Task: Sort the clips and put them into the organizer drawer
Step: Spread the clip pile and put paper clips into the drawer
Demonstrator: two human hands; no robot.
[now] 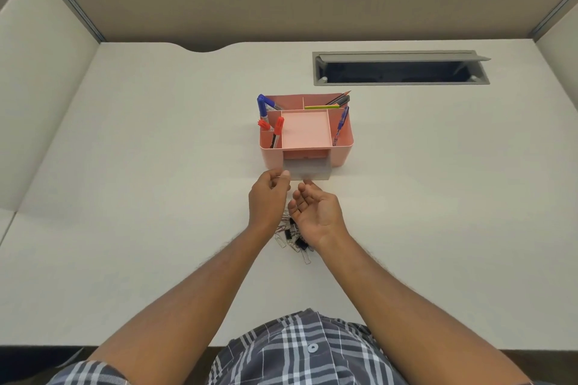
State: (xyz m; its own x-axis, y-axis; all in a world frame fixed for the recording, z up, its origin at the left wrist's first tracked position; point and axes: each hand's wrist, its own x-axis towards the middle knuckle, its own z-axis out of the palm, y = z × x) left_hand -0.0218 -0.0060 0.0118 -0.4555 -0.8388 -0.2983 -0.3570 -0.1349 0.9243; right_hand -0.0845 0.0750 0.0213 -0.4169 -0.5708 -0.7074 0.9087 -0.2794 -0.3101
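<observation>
- The clips [292, 236] lie in a loose heap on the desk [140, 166], on the person's side of the pink organizer [305, 130], partly hidden beneath both wrists. Silver wire paper clips and black binder clips are mixed together.
- They look light, small and stiff; I judge the wire ones slippery and prone to tangle, so they are best pinched singly at a loop. The binder clips offer a firmer body to take by the sides.
- The drawer [309, 170], translucent grey, stands pulled out of the organizer's front, towards the heap.
- The left hand [269, 194] is at the drawer's left front corner, fingers curled with thumb and forefinger pinched; whether they grip the drawer's edge or a small clip I cannot tell.
- The right hand [314, 208] hovers palm up just before the drawer, fingers relaxed and holding nothing.
- The drawer's walls are low, so dropping clips in from above should be easy.
- The markers [270, 123] and pencils [336, 101] stand behind the drawer, out of the way. Bare desk stretches either side of the heap for sorting piles.
</observation>
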